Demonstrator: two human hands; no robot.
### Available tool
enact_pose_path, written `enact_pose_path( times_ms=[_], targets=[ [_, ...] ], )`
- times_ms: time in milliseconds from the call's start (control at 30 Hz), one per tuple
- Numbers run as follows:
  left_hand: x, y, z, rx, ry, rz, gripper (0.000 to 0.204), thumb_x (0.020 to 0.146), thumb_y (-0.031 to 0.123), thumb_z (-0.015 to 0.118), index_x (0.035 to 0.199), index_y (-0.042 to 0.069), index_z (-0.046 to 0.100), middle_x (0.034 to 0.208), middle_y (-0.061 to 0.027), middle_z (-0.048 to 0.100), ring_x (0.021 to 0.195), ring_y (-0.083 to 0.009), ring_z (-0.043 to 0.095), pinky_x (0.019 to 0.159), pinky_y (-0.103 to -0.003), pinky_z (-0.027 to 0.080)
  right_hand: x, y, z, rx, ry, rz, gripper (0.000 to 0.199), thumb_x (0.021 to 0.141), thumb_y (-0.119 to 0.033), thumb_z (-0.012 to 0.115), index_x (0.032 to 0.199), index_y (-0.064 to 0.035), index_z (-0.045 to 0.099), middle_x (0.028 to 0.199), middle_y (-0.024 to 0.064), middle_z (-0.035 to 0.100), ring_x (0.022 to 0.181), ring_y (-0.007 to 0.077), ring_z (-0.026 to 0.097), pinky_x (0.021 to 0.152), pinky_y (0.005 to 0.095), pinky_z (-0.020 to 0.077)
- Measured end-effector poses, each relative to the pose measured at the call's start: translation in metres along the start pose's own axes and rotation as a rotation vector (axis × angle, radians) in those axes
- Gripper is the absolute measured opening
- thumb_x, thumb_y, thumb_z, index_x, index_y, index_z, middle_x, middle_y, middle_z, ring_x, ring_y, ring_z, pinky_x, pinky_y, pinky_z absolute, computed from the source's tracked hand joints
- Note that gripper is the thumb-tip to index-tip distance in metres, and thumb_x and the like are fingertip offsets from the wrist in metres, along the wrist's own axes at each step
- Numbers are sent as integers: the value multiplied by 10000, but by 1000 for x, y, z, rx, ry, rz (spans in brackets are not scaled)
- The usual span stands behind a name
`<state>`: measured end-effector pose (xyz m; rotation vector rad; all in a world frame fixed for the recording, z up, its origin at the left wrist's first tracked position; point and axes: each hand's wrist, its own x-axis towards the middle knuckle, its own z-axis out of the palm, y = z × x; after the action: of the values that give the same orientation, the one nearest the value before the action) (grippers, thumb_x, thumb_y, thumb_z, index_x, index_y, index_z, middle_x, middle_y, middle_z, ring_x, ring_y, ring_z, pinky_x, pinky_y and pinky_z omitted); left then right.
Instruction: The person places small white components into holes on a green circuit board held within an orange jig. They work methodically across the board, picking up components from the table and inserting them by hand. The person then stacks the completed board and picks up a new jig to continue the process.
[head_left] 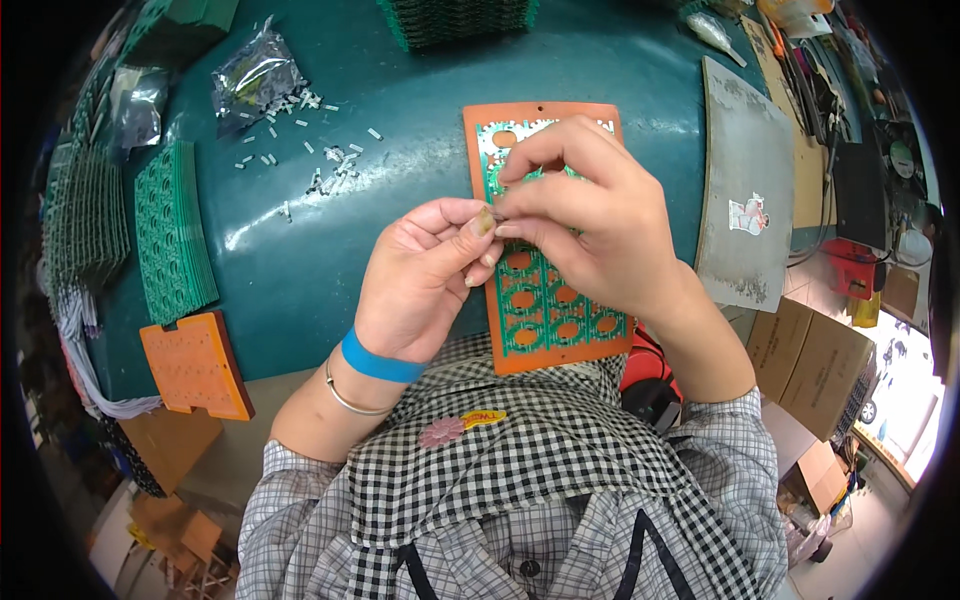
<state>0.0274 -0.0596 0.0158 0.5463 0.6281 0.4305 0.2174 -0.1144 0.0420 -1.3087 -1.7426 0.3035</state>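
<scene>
The head camera looks straight down on a person seated at a dark teal table (pixel 300 270), wearing a black-and-white checked shirt.

At the centre of the frame, both hands meet above an orange fixture board (pixel 545 345). The board carries a green circuit panel (pixel 520 285) with rows of round holes. Its long axis runs from the upper centre of the frame down toward the person's chest.

The left hand (pixel 420 285) comes up from the lower left, with a blue band and a thin bangle at the wrist. Its thumb and forefinger are pinched nearly shut. The right hand (pixel 590 225) reaches in from the lower right and lies over the upper half of the board. Its thumb and forefinger are also pinched, tip to tip with the left hand's. A tiny pale part (pixel 488 220) sits between the two pinches; which hand truly holds it cannot be told. It hovers just off the board's left edge, so the panel lies directly right of and below the fingertips, nearer the right hand.

In the upper left, small white components (pixel 320 165) lie scattered beside a clear plastic bag (pixel 255 75). At the left edge stands a stack of green panels (pixel 175 235), with a second orange block (pixel 195 365) below it. A grey slab (pixel 745 210) lies to the right.
</scene>
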Motion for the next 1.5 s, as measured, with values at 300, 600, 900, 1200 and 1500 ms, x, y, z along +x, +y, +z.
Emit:
enact_pose_path(
  times_ms=[300, 600, 900, 1200, 1500],
  targets=[
    [-3, 6, 1, -45, 4, -16, 104, 1015, 128, 589, 1052, 32, 603, 981, -55, 625, 798, -108, 534, 634, -216, 419, -6, 34, -36, 32, 15, 297, 101, 795, -44, 765, 811, -20, 668, 1003, 48, 627, 891, 192, 631, 746, 314, 510],
    [-4, 5, 1, -94, -8, -44, 94, 1024, 128, 563, 1044, 39, 579, 936, -39, 562, 792, -119, 502, 654, -232, 421, -17, 62, -23, -116, -104, 368, 95, 815, 6, 748, 817, 10, 653, 1040, 38, 597, 816, 127, 588, 678, 270, 484],
    [-3, 4, 0, -85, -39, -50, 79, 1019, 112, 562, 1056, 43, 571, 947, -43, 559, 801, -120, 505, 655, -230, 419, -15, 63, -25, -169, -116, 287, 103, 814, -14, 757, 828, 0, 656, 1018, 39, 601, 840, 174, 620, 702, 293, 502],
    [-4, 2, 2, -75, -43, -52, 72, 1010, 110, 579, 1046, 48, 575, 954, -37, 564, 800, -113, 508, 652, -222, 417, -14, 61, -16, -197, -94, 246, 126, 756, -45, 786, 838, -29, 692, 981, 54, 619, 906, 266, 628, 757, 380, 525],
    [-5, 2, 3, -29, -24, -12, 110, 1000, 119, 612, 1029, 13, 605, 941, -37, 589, 769, -98, 484, 638, -223, 400, -8, 41, -25, -201, -128, 143, 169, 702, -27, 803, 845, -36, 712, 935, 55, 651, 896, 230, 636, 773, 349, 528]
  ],
)
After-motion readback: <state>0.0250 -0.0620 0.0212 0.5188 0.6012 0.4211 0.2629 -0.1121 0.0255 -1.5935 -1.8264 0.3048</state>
